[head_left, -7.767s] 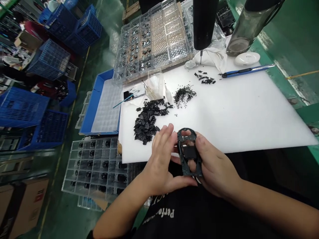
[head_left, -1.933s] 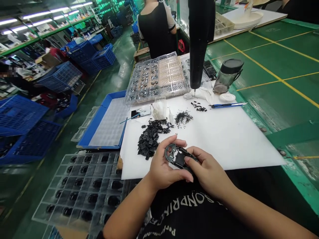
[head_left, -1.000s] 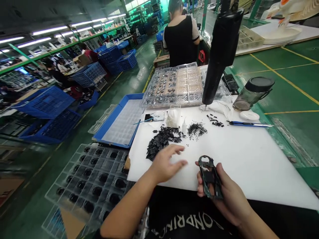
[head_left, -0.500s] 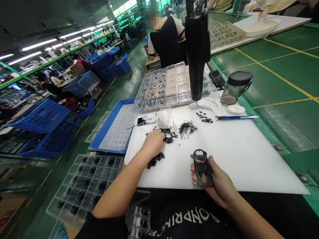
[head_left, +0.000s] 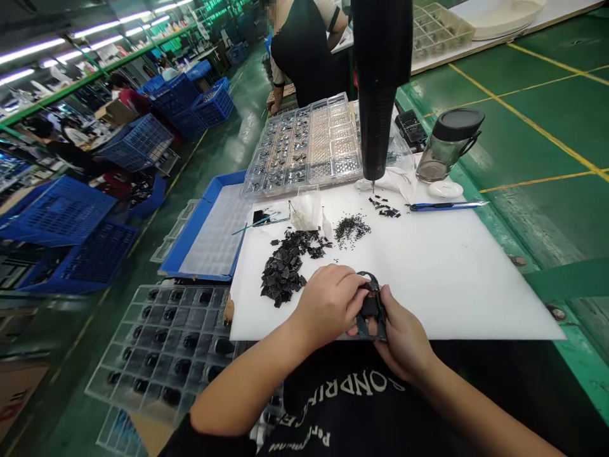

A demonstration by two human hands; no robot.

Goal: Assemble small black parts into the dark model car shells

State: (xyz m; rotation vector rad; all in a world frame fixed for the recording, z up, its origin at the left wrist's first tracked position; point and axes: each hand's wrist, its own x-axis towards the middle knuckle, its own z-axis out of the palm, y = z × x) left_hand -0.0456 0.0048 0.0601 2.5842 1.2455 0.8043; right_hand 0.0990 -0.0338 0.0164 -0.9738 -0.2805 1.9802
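My right hand [head_left: 404,330] grips a black plastic frame [head_left: 370,305] with a rounded end and open gaps, near the front edge of the white work surface. Over the frame's left side, my left hand [head_left: 332,299] has its fingers pinched at the inner part. Whatever is between those fingertips is hidden. To the left lies a heap of thin black pieces [head_left: 283,270]. A scatter of tiny dark screws [head_left: 351,230] lies beyond my hands. A black electric screwdriver [head_left: 378,120] hangs tip down above the far side of the surface.
A blue tray [head_left: 195,216] and a compartment tray of dark parts [head_left: 162,343] are at the left. Behind stands a large clear compartment tray [head_left: 333,166]. A blue cutter knife [head_left: 442,206] and a lidded cup [head_left: 445,149] are on the right. A person [head_left: 309,51] sits beyond.
My left hand has left the heap of black pieces and come right to the frame in my right hand, uncovering the heap. The view has shifted slightly.
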